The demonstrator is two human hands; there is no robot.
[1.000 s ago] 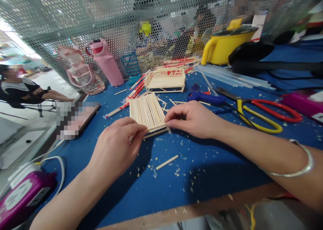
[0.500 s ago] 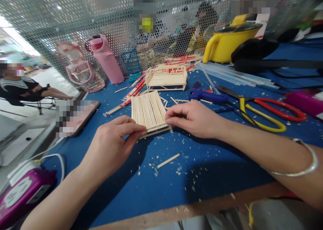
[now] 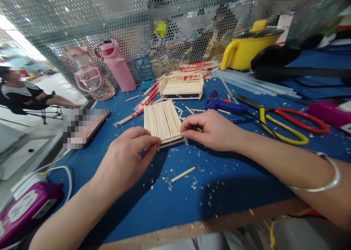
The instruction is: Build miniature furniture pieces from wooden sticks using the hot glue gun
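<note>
A small slatted panel of pale wooden sticks point(image 3: 161, 119) stands on the blue table between both hands, with a crosswise stick along its near edge. My left hand point(image 3: 130, 153) pinches that edge at its left corner, thumb and fingers together. At the right corner, my right hand point(image 3: 210, 130) is closed in a pinch on the same edge. A loose short stick point(image 3: 183, 174) lies in front of the panel among scraps. Behind it sits a miniature bench made of sticks point(image 3: 181, 87).
Right of my right hand lie a blue glue gun point(image 3: 226, 105) and red-yellow-handled scissors point(image 3: 290, 127). Farther back are clear glue sticks point(image 3: 255, 83), a yellow pot point(image 3: 248, 50) and a pink bottle point(image 3: 119, 67). A phone point(image 3: 89, 127) rests at left; a purple power strip point(image 3: 33, 209) is nearer.
Both hands keep their pinch on the stick panel, which stays in nearly the same place. The whole view shifts very slightly.
</note>
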